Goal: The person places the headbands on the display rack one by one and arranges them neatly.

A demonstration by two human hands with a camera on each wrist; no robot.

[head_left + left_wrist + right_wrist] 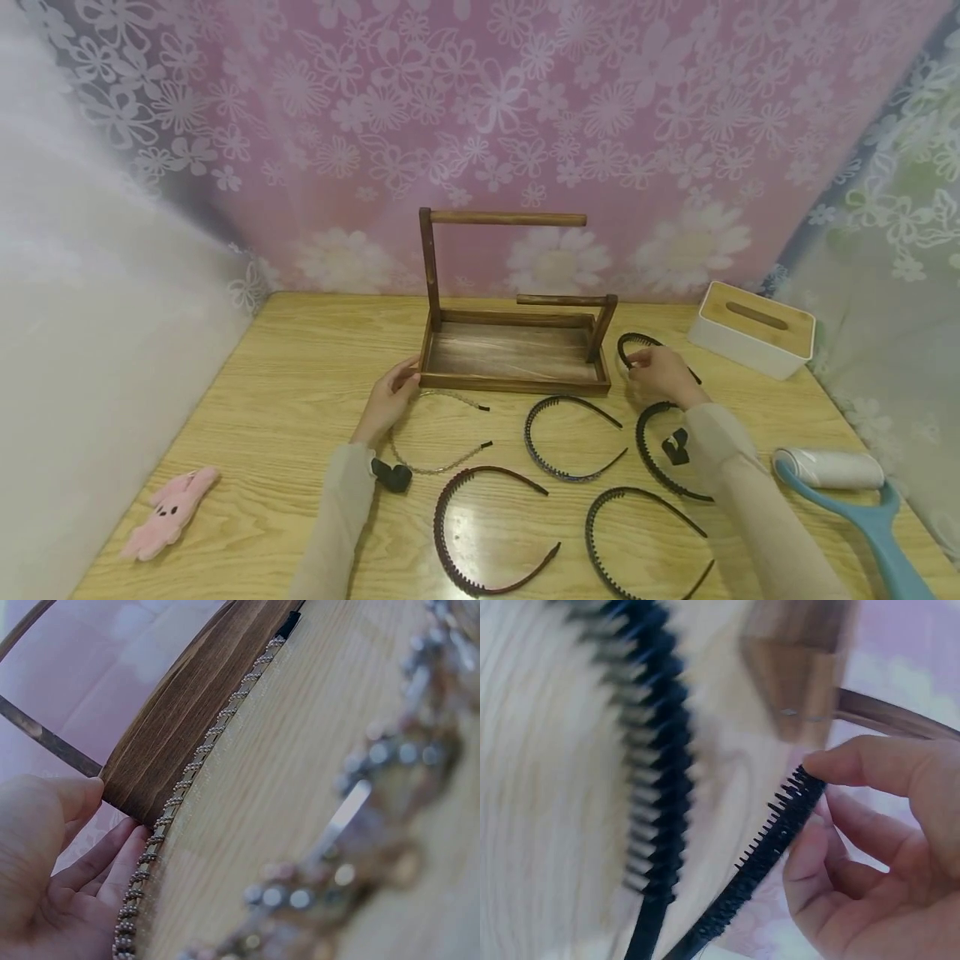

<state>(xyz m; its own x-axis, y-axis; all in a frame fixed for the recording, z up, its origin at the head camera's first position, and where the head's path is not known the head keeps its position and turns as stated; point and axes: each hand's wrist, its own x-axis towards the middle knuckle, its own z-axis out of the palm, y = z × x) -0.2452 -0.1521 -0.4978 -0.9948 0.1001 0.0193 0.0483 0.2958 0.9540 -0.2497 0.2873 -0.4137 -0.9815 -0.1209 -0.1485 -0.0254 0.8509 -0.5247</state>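
In the head view a brown wooden stand [517, 387] has a tray base and two horizontal bars. My left hand [387, 406] holds its front left corner, thumb [81, 796] on one side and fingers curled at the other. A beaded headband [180, 787] lies right beside those fingers. Off the stand's right end, my right hand [663, 372] pinches a black toothed headband [761, 859] between thumb and fingers. Beneath the right wrist, another black headband [647, 446] lies on the table, partly hidden by the sleeve.
More headbands lie in front: a blue-black one [530, 433], a dark red one [442, 525] and a black one [592, 533]. A white tissue box [750, 358] stands back right, a blue-handled lint roller [832, 469] front right. A pink plush toy [171, 512] lies left on the wooden table [300, 400].
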